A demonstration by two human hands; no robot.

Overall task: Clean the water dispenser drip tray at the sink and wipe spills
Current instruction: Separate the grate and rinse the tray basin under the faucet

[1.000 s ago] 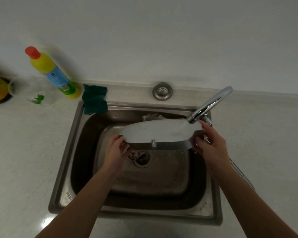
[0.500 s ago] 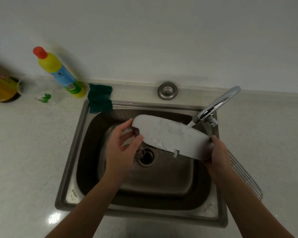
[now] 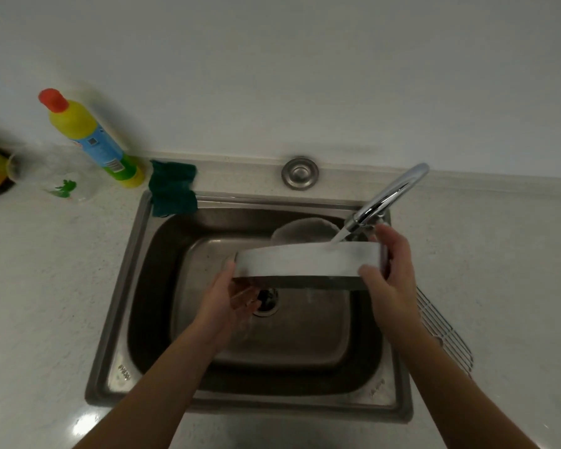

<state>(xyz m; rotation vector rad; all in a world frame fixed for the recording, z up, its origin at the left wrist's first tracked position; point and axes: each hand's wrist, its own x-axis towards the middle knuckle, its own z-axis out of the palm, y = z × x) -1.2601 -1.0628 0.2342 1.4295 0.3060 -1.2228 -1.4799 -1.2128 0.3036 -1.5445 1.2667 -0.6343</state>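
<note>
I hold the white drip tray level over the steel sink, side wall facing me. Water runs from the chrome tap onto the tray's right part. My right hand grips the tray's right end, thumb on the front wall and fingers round the back. My left hand is under the tray's left end, palm up, fingers partly hidden by the tray, with water running over it. A second pale piece lies in the sink behind the tray.
A green cloth hangs over the sink's back left corner. A yellow cleaner bottle and a clear plastic bottle stand at the left by the wall. A wire grille lies on the counter right of the sink. The drain is open.
The tray has swung from tilted with its underside toward me to level with its side wall facing me. My left hand has dropped from gripping the left end to under it.
</note>
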